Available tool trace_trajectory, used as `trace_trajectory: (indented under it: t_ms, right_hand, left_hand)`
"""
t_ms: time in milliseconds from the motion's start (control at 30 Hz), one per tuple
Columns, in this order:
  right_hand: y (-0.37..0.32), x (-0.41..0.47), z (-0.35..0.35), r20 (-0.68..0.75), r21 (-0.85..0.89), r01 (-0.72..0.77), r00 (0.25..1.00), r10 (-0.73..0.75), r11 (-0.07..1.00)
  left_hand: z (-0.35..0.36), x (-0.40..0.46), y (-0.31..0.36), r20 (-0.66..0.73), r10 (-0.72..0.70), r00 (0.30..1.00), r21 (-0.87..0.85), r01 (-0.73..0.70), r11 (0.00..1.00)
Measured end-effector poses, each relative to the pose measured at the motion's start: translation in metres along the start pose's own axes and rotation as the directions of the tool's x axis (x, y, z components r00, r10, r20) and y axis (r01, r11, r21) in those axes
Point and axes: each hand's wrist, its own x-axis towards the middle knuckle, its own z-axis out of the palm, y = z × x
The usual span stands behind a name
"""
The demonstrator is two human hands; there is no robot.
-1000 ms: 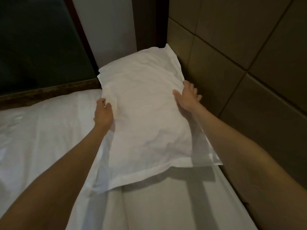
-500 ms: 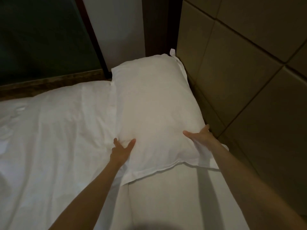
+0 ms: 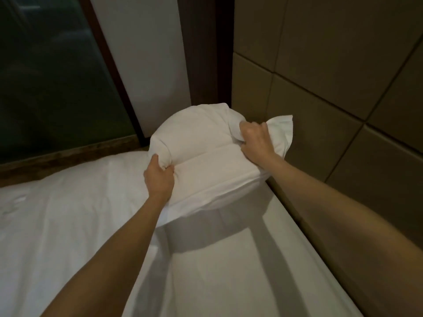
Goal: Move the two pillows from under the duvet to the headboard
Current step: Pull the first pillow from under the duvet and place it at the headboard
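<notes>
I am looking down at a soft white fabric pillow (image 3: 201, 143) in the far corner of the bed, right beside the tan padded square-panel headboard (image 3: 320, 92). My left hand (image 3: 159, 179) is squeezing its near left edge, fingers pressed tight into the cloth. My right hand (image 3: 256, 139) is gripping the top right part, fingers curled shut on the cover. The big white duvet (image 3: 68, 213) is lying to the left. I am seeing no labels or writing anywhere.

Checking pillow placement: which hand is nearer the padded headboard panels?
Right. The right hand grips the pillow at its end beside the headboard; the left hand grips the opposite end, over the bed sheet.
</notes>
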Motion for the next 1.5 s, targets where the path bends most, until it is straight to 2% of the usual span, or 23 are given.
trace_trajectory:
  t_ms: [67,133,233,300,367,400,433,500,533,600,667,733,833,900,1000,1067,1133,1200,1267,1333,1500]
  right_hand:
    - [0.000,0.028,-0.017,-0.073,-0.074,0.085,0.993,-0.091,0.994]
    - [0.000,0.051,-0.027,-0.170,-0.082,0.124,0.976,-0.136,0.989]
    - [-0.001,0.065,-0.026,-0.295,-0.047,0.119,0.947,-0.127,0.992]
    - [0.007,0.050,-0.007,-0.289,-0.016,0.068,0.955,-0.070,0.998]
    - [0.018,0.017,0.034,-0.161,-0.078,-0.051,0.986,0.038,0.996]
    - [0.025,-0.004,0.058,-0.065,-0.141,-0.115,0.992,0.107,0.983]
    - [0.031,-0.026,0.080,0.050,-0.191,-0.181,0.980,0.194,0.965]
    - [0.045,-0.073,0.123,0.308,-0.207,-0.340,0.868,0.390,0.918]
    - [0.053,-0.094,0.140,0.420,-0.181,-0.425,0.781,0.461,0.887]
    - [0.072,-0.121,0.161,0.540,-0.122,-0.579,0.643,0.543,0.806]
    - [0.085,-0.128,0.169,0.584,-0.072,-0.635,0.598,0.549,0.769]
    - [0.087,-0.126,0.170,0.582,-0.084,-0.614,0.610,0.538,0.785]
    - [0.081,-0.126,0.166,0.541,-0.179,-0.565,0.628,0.560,0.806]
    - [0.079,-0.122,0.152,0.509,-0.237,-0.448,0.699,0.503,0.862]
    - [0.083,-0.093,0.114,0.419,-0.307,-0.216,0.844,0.335,0.927]
    - [0.090,-0.075,0.086,0.378,-0.366,-0.141,0.881,0.285,0.920]
    - [0.098,-0.075,0.069,0.376,-0.402,-0.140,0.876,0.302,0.905]
    - [0.103,-0.097,0.072,0.442,-0.401,-0.151,0.832,0.335,0.904]
    - [0.106,-0.135,0.088,0.536,-0.343,-0.240,0.744,0.399,0.908]
    - [0.108,-0.163,0.111,0.560,-0.322,-0.321,0.694,0.452,0.891]
    - [0.117,-0.183,0.145,0.501,-0.292,-0.368,0.728,0.469,0.883]
  left_hand:
    - [-0.001,0.024,0.032,-0.117,0.114,0.987,0.087,-0.104,0.991]
    - [-0.003,0.046,0.055,-0.178,0.186,0.966,0.113,-0.168,0.979]
    - [-0.003,0.061,0.064,-0.226,0.274,0.935,0.112,-0.254,0.961]
    - [0.004,0.055,0.042,-0.189,0.350,0.917,0.163,-0.322,0.933]
    - [0.019,0.040,-0.006,-0.050,0.314,0.948,0.243,-0.294,0.925]
    - [0.028,0.029,-0.036,0.055,0.212,0.976,0.319,-0.219,0.922]
    - [0.036,0.014,-0.067,0.165,0.044,0.985,0.420,-0.111,0.901]
    - [0.052,-0.023,-0.125,0.277,-0.318,0.907,0.550,0.122,0.827]
    - [0.057,-0.040,-0.147,0.282,-0.402,0.871,0.567,0.187,0.802]
    - [0.065,-0.058,-0.168,0.253,-0.389,0.886,0.575,0.186,0.797]
    - [0.070,-0.059,-0.171,0.235,-0.342,0.910,0.588,0.146,0.795]
    - [0.073,-0.056,-0.166,0.225,-0.331,0.916,0.576,0.149,0.804]
    - [0.071,-0.061,-0.160,0.212,-0.334,0.918,0.640,0.128,0.757]
    - [0.066,-0.069,-0.155,0.222,-0.355,0.908,0.617,0.151,0.773]
    - [0.061,-0.082,-0.140,0.228,-0.360,0.905,0.543,0.189,0.818]
    - [0.063,-0.094,-0.127,0.237,-0.344,0.909,0.462,0.206,0.863]
    - [0.061,-0.106,-0.120,0.239,-0.302,0.923,0.396,0.192,0.898]
    - [0.053,-0.116,-0.128,0.255,-0.257,0.932,0.402,0.139,0.905]
    - [0.044,-0.123,-0.149,0.298,-0.284,0.912,0.547,0.081,0.833]
    - [0.040,-0.123,-0.170,0.300,-0.321,0.898,0.678,0.037,0.734]
    - [0.051,-0.123,-0.186,0.299,-0.229,0.927,0.771,-0.093,0.630]
